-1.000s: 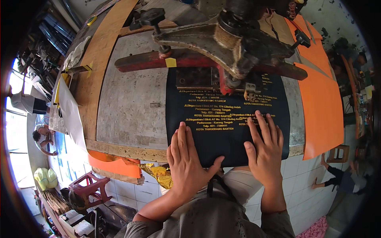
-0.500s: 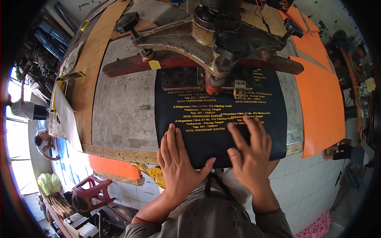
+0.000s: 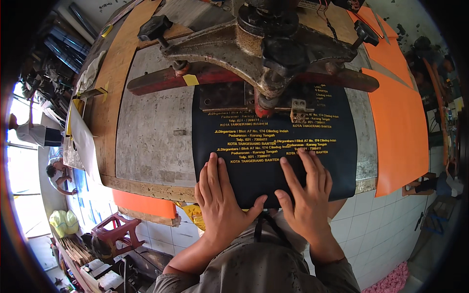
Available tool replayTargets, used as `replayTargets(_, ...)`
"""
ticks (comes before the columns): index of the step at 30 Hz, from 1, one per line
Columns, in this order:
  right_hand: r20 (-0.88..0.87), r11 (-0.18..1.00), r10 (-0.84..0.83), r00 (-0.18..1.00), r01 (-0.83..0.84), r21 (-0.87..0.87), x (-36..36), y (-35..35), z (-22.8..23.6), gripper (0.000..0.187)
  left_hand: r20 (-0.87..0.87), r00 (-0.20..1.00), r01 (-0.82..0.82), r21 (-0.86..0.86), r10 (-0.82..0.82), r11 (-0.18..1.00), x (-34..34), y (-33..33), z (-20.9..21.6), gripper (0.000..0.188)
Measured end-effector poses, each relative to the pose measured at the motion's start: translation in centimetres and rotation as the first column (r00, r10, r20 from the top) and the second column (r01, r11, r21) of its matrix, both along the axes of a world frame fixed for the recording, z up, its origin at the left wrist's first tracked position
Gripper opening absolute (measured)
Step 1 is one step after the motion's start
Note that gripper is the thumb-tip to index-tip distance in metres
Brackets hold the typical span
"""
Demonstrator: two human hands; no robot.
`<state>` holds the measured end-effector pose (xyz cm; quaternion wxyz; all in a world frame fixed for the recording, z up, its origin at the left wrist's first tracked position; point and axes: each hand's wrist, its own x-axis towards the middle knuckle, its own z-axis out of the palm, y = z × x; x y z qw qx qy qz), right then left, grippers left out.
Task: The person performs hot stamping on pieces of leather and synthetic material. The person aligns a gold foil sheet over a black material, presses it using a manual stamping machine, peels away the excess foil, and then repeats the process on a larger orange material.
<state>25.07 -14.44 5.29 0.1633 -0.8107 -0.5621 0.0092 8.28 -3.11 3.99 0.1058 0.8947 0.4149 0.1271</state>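
Observation:
A black sheet (image 3: pixel 254 180) with several blocks of gold lettering lies on the grey metal bed of a press, its near edge reaching past the bed toward my body. My left hand (image 3: pixel 221 200) rests on its near left part, fingers stretched forward and thumb out to the side. My right hand (image 3: pixel 308 195) lies on the near right part, fingers spread, fingertips at the lowest gold lines. The press head (image 3: pixel 264 53), a heavy cast frame with black knobs and a red bar, stands over the sheet's far part and hides some of it.
Orange sheets (image 3: pixel 398 132) lie along the right side of the worktable. A white sheet (image 3: pixel 83 141) hangs over its left edge. Gold foil (image 3: pixel 194 215) shows below the front edge. A dark red stool (image 3: pixel 117 232) stands at lower left. Other people are at the far left and right.
My right hand has come down from above the black sheet and now lies on it. My left hand stays in place on the sheet.

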Motion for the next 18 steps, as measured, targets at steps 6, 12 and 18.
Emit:
replayTargets(6, -0.023, 0.995, 0.098, 0.995, -0.097, 0.026, -0.9, 2.0, 0.2, 0.059, -0.003, 1.000, -0.003, 0.020, 0.003, 1.000, -0.1, -0.1, -0.3, 0.114)
replayTargets(12, -0.046, 0.990, 0.135, 0.990, -0.133, 0.037, -0.8, 2.4, 0.4, 0.055, 0.007, 1.000, -0.003, 0.001, 0.003, 1.000, 0.0, 0.0, -0.2, 0.113)
replayTargets(18, -0.025, 0.998, 0.052, 0.998, -0.051, 0.039, 0.1, 0.9, 0.7, 0.051, 0.003, 1.000, -0.012, -0.002, 0.012, 1.000, -0.2, 0.0, -0.2, 0.115)
